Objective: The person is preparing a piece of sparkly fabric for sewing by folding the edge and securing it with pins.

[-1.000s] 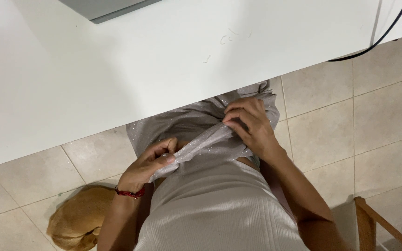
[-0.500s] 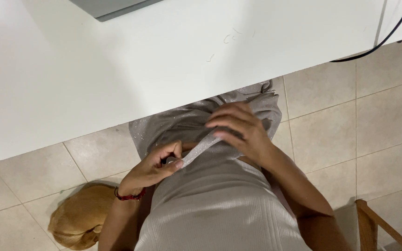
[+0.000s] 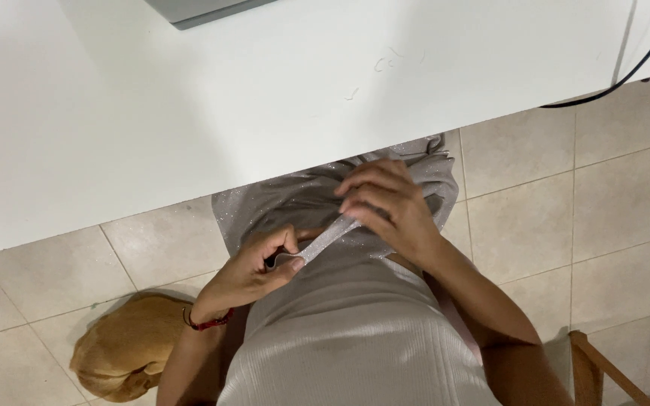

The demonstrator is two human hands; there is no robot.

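Left hand (image 3: 253, 272) pinches one end of the grey strap (image 3: 326, 239), fingers tight on it. Right hand (image 3: 384, 204) grips the other end over the glittery grey fabric (image 3: 295, 197), below the white bench (image 3: 189, 113).

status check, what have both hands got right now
Left hand fingers pinching end of narrow shimmery grey fabric strap. Right hand gripping its other end. Strap taut above grey garment. Nothing in the way.

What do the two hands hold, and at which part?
A narrow grey strap: left hand pinches its lower end, right hand grips its upper end.

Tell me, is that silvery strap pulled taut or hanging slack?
Taut: the strap runs straight between the left hand and right hand.
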